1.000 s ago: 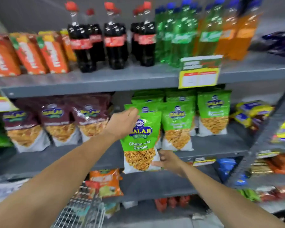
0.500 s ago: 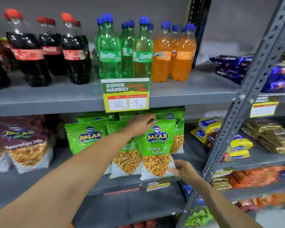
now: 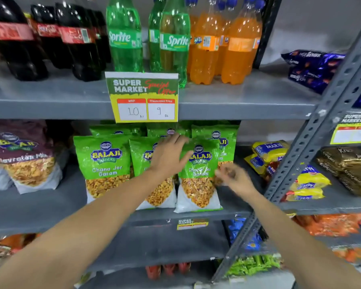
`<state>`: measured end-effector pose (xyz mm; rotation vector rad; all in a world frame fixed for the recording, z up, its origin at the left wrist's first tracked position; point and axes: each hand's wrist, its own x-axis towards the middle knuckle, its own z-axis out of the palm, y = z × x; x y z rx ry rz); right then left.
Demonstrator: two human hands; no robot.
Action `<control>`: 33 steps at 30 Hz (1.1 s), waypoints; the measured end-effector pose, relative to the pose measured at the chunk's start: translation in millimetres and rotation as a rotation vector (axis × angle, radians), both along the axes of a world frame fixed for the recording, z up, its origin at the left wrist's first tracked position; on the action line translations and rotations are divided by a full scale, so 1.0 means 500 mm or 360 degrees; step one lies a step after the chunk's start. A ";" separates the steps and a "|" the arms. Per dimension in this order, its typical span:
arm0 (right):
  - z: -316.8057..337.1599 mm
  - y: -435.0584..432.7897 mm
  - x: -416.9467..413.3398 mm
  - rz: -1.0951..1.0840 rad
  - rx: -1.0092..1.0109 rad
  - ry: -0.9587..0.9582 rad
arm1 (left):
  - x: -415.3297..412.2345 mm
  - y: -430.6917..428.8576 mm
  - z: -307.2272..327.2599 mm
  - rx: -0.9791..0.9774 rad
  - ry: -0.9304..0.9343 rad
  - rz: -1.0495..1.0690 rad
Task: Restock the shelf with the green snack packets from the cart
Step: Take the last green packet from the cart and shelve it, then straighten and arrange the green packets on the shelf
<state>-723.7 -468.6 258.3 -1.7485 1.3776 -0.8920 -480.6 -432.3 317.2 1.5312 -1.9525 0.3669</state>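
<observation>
Several green snack packets stand in rows on the middle shelf (image 3: pixel 40 211). The front right green packet (image 3: pixel 198 184) stands upright at the shelf's front edge, beside two other front-row green packets (image 3: pixel 104 163). My left hand (image 3: pixel 169 157) hovers with fingers spread over the tops of the middle and right packets, its thumb lying over the right packet's upper left corner. My right hand (image 3: pixel 231 178) is blurred, fingers loosely curled, just off that packet's right edge and holding nothing. The cart is out of view.
Cola, Sprite and orange soda bottles (image 3: pixel 206 44) fill the shelf above, with a price sign (image 3: pixel 142 97) hanging from its edge. Maroon snack packets (image 3: pixel 27 159) stand to the left. A slanted grey upright (image 3: pixel 313 138) separates the neighbouring rack of yellow and brown packets on the right.
The green packet, held at top and bottom by both hands, now stands on the shelf. My left hand has opened and my right hand has lifted off its lower corner.
</observation>
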 end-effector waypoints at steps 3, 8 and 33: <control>0.074 -0.060 0.031 -0.0200 -0.0162 -0.0260 | -0.015 0.073 -0.072 0.0436 0.0320 0.0243; 0.162 -0.140 0.087 0.0098 -0.0518 0.0430 | -0.051 0.137 -0.169 0.0893 0.0179 0.0427; 0.218 -0.198 0.018 0.0169 -0.0553 0.0962 | -0.166 0.032 -0.177 0.1099 0.0453 0.0371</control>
